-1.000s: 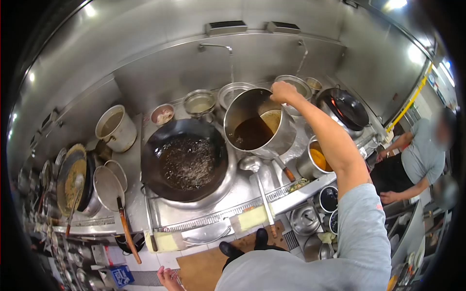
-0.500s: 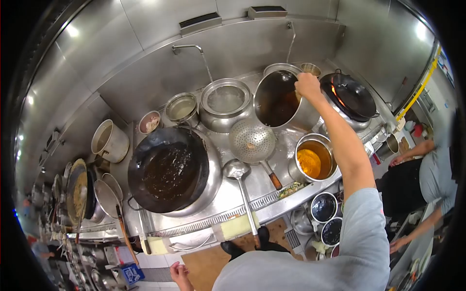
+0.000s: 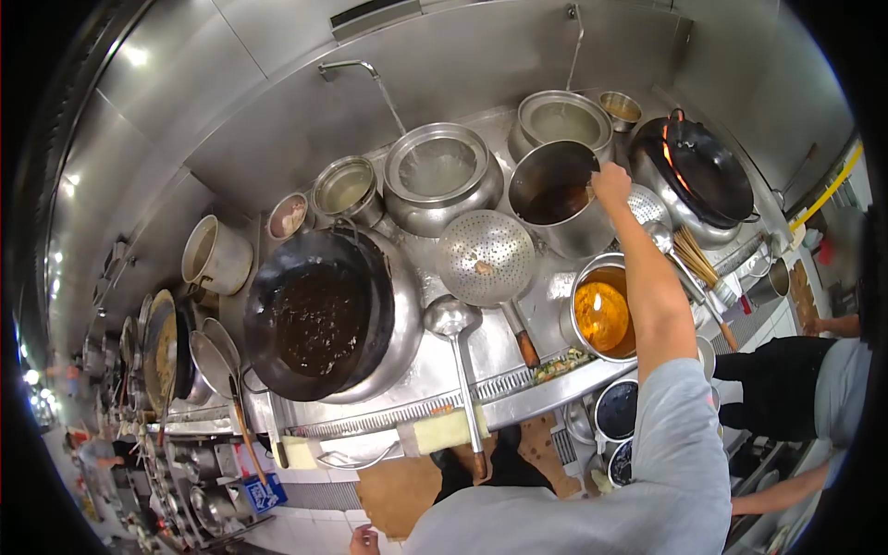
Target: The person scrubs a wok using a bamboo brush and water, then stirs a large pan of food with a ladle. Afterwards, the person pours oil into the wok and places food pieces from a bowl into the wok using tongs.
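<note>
My right hand [image 3: 610, 187] is closed on the right side of a deep metal pot [image 3: 578, 236], near its rim. Dark liquid lies inside, and the pot tips slightly toward me. Low at the bottom edge, my left hand [image 3: 364, 540] hangs partly in view, fingers loosely curled, nothing visible in it. A perforated strainer [image 3: 486, 245] with a wooden handle rests left of the pot. In front of it lies a long-handled ladle [image 3: 452, 319]. Orange-brown oil fills a smaller pot [image 3: 568, 319] below my right forearm. A large wok [image 3: 264, 342] holding dark liquid sits at left.
Flames show beside another wok [image 3: 717, 180] at the far right. Lidless round pots [image 3: 435, 208] line the back beneath a water tap [image 3: 350, 65]. Wooden-handled utensils [image 3: 694, 254] lie beyond my forearm. Another person [image 3: 786, 379] stands at right.
The metal pot has come down and tilted back more upright, with my right hand still on it. The view has shifted, uncovering another round pot and utensils behind.
</note>
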A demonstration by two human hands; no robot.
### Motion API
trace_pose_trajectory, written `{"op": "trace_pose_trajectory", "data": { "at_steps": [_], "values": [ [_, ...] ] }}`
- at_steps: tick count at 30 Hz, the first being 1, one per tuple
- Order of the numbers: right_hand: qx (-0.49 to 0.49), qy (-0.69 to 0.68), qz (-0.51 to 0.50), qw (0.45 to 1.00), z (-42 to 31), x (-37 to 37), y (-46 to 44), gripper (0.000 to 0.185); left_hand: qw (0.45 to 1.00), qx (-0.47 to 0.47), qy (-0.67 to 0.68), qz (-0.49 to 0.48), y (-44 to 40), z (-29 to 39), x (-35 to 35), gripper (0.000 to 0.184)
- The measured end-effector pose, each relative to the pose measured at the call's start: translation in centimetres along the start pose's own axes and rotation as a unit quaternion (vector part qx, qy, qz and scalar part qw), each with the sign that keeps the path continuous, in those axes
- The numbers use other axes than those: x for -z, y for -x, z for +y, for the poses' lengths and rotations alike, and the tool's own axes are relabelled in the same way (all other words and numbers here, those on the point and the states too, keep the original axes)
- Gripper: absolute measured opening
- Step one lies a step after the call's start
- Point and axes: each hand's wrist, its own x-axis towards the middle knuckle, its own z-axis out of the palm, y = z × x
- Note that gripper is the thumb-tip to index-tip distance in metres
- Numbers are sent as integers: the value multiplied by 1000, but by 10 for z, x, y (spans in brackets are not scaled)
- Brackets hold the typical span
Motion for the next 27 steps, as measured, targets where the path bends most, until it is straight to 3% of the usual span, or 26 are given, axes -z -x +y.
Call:
{"op": "trace_pose_trajectory", "data": {
  "at_steps": [4,6,8,9,10,14,16,17,20,21,23,25,27],
  "values": [
    [-67,-22,-48,996,33,-9,5,32,1000,2,-16,-20,14,-42,-23,32],
    [-68,-23,-57,996,50,-22,14,33,998,46,-2,-40,17,-47,-26,31],
    [-66,-25,-67,995,55,-22,30,34,999,24,23,-30,11,-59,-30,30],
    [-130,-105,-102,981,56,-18,41,35,999,0,48,-20,9,-68,-31,30],
    [-191,-185,-136,954,54,-15,51,37,998,38,10,-51,2,-63,-24,30],
    [-212,-246,-160,932,82,-39,55,37,1000,-2,30,8,-51,-71,-21,17],
    [-98,-29,-191,976,104,-52,53,41,1000,-11,-26,7,-71,-70,-13,21],
    [-95,-29,-191,976,99,-46,61,41,1000,-9,-24,7,-82,-69,-12,21],
    [58,137,-63,987,79,-11,91,28,996,-90,10,-16,-110,-58,-2,24],
    [53,140,-57,987,72,3,102,28,995,-94,-12,-16,-115,-50,0,24],
    [177,53,82,979,37,48,139,23,993,-115,-34,-25,-136,-50,2,25],
    [263,9,149,953,11,75,178,22,992,-83,32,-87,-156,-82,-8,25],
    [238,-84,40,967,-13,86,229,22,988,-97,39,-115,-166,-127,-11,25]
  ]
}}
